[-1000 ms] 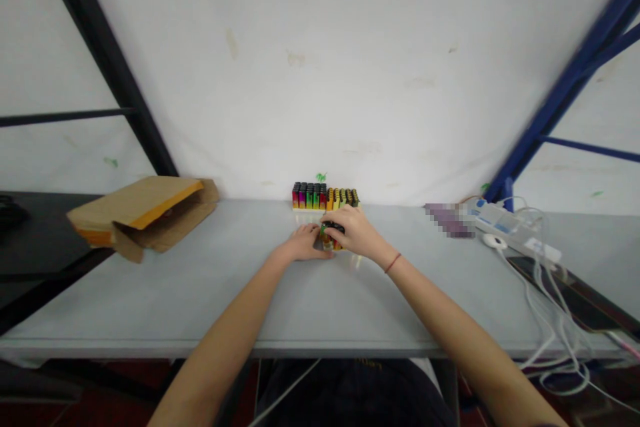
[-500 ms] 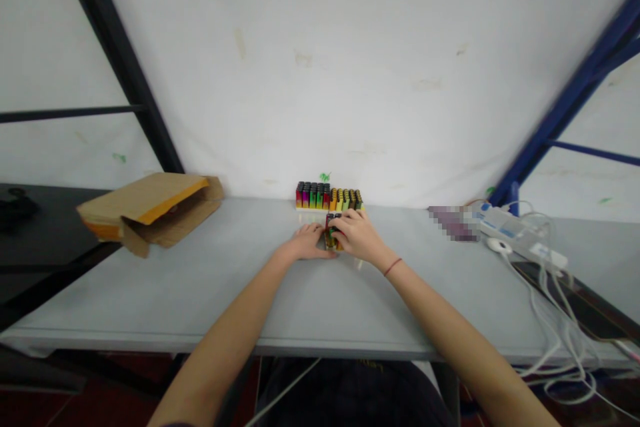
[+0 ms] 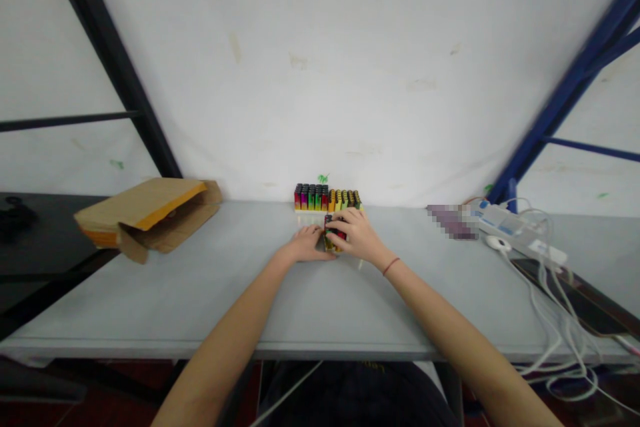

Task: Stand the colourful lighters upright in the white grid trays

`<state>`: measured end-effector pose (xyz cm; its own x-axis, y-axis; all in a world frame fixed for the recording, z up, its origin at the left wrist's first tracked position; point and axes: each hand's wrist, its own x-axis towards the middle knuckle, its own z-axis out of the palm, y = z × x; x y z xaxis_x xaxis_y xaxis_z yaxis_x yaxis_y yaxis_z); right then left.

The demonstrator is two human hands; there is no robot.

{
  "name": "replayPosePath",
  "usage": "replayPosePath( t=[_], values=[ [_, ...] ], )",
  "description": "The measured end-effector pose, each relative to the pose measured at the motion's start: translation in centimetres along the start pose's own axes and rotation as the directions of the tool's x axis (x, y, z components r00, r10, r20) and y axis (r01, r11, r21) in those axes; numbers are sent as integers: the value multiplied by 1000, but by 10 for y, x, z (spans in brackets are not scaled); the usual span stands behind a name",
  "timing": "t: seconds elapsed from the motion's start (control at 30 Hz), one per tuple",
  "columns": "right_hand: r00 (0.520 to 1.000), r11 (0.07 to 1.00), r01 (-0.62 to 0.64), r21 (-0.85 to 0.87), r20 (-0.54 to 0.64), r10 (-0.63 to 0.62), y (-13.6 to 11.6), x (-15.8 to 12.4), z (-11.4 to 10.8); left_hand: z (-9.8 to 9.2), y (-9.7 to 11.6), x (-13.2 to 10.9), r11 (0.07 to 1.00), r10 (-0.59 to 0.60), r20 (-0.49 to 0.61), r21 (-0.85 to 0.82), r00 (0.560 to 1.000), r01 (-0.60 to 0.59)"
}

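A small group of upright lighters (image 3: 329, 221) with dark tops and coloured bodies stands on the table between my hands. My left hand (image 3: 306, 245) cups its left side, with the thumb along the front low down. From the right, my right hand (image 3: 357, 232) reaches over the tops, its curled fingers on the lighters and covering much of them. Just behind, against the wall, are a block of multicoloured lighters with black tops (image 3: 311, 197) and a block of yellowish and dark ones (image 3: 345, 201), both in neat rows.
An opened cardboard box (image 3: 145, 210) lies at the left of the grey table (image 3: 350, 307). On the right are a power strip (image 3: 515, 227), tangled white cables (image 3: 555, 320), a dark flat device (image 3: 575, 297) and a blurred purplish item (image 3: 453, 221). A wall rises behind.
My right fingers have shifted slightly over the near lighters, and more red shows beneath them. My left hand stays nearly in place. The view has tilted a little.
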<state>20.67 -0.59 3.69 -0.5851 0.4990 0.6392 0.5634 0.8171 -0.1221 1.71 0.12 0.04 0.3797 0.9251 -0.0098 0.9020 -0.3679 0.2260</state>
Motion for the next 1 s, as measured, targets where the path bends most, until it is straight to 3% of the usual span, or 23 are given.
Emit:
replayPosePath(
  t=[0.07,0.1,0.17,0.2,0.23,0.37,0.43,0.53,0.67,0.87,1.0],
  values=[
    [980,988,-125,92,-146,138,18,1,-2,1,-2,1,1000,-1,7,5,1000,1],
    [937,961,-243,133,-225,268,31,0,-2,2,-4,1,1000,2,10,5,1000,-2],
    [772,835,-522,175,-319,549,61,-5,2,3,-6,2,1000,11,15,1,1000,-11],
    [714,766,-623,155,-287,639,76,-9,6,4,-7,2,1000,15,18,-1,1000,-15],
    [686,717,-690,102,-223,692,88,-14,10,4,-8,2,1000,19,21,-1,1000,-19],
    [779,781,-608,-144,85,622,112,-31,27,5,-9,2,1000,15,25,3,1000,-15],
    [788,805,-548,-225,184,588,109,-33,29,4,-8,2,1000,10,29,8,1000,-10],
    [761,789,-522,-325,241,603,100,-31,23,3,-7,2,1000,8,33,8,999,-8],
    [737,723,-530,-442,182,651,96,-37,7,3,-7,2,1000,13,37,3,999,-13],
    [600,586,-622,-520,165,783,105,-53,-13,3,-7,2,1000,8,34,-14,999,-8],
    [561,596,-627,-503,240,792,108,-61,-18,0,-5,1,1000,11,26,-15,1000,-11]
  ],
)
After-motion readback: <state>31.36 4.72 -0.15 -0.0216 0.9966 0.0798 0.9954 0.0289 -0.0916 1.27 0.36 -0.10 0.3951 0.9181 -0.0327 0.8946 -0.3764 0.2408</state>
